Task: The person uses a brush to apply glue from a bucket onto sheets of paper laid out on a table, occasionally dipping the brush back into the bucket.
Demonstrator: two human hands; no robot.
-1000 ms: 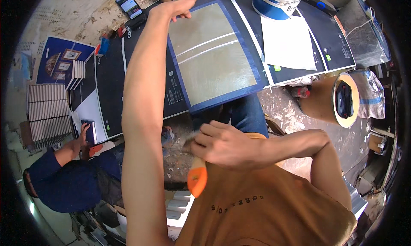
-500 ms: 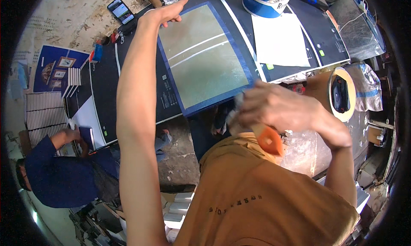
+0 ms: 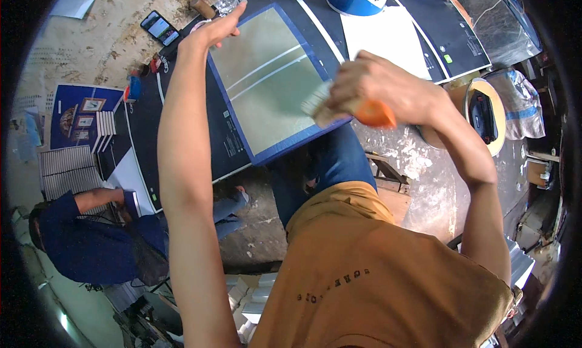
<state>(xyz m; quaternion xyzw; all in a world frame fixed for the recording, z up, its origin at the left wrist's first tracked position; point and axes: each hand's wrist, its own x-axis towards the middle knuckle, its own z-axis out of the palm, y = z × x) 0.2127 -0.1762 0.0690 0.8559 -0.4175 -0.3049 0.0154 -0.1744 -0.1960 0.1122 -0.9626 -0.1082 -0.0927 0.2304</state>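
Head: hands (image 3: 383,88) held forward, well apart.

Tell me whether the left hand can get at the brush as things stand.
Probably not without shifting: the right hand grips the brush at the right side of the board, while the left hand is at its far edge.

Brush (image 3: 320,108) blurry — bucket (image 3: 356,2) partly beyond upper edge

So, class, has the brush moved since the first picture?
Yes: up and right in view, from below the board to its lower right corner; the brush's orange handle shows.
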